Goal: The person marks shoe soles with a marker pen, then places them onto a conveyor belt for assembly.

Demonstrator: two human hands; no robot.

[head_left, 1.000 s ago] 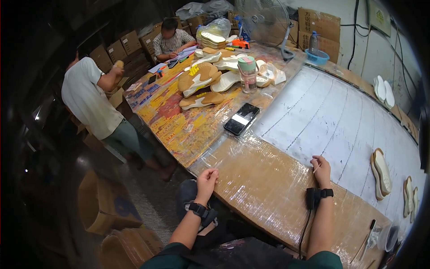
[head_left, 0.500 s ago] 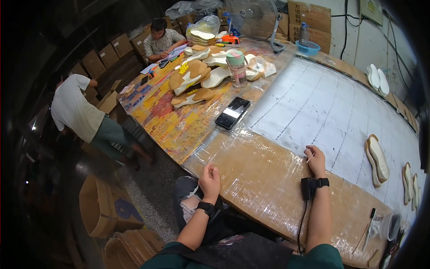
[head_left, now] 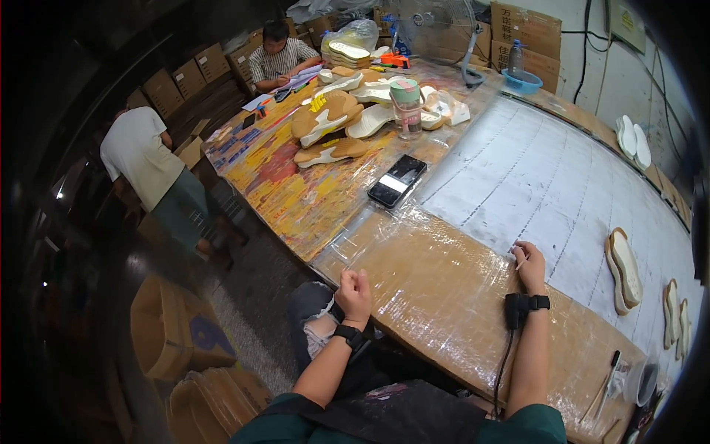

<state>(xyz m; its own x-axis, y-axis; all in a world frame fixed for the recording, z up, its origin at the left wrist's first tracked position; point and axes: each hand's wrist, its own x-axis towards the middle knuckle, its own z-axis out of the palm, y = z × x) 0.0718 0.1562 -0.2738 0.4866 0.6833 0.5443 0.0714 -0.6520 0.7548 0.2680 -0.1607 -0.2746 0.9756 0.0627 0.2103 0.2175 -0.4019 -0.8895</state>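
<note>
My left hand (head_left: pixel 354 288) rests as a loose fist on the near edge of the brown, plastic-wrapped table top (head_left: pixel 436 296); nothing shows inside it. My right hand (head_left: pixel 529 262) lies further right on the same surface, fingers curled near the edge of the white sheet (head_left: pixel 547 185), with something thin and pale at its fingertips that is too small to make out. Both wrists wear black bands, and a cable runs down from the right one. A black phone (head_left: pixel 397 180) lies beyond my hands.
Shoe soles (head_left: pixel 621 266) lie at the right; more soles (head_left: pixel 329 118) and a lidded cup (head_left: pixel 405 107) at the far end. A brush and a container (head_left: pixel 643 381) sit near right. A seated person (head_left: pixel 277 55) and a standing person (head_left: pixel 151 170) are at left, with cardboard boxes (head_left: pixel 174 337).
My left hand has closed from open fingers into a fist at the table edge. The right hand stays near the white sheet. The view has shifted slightly.
</note>
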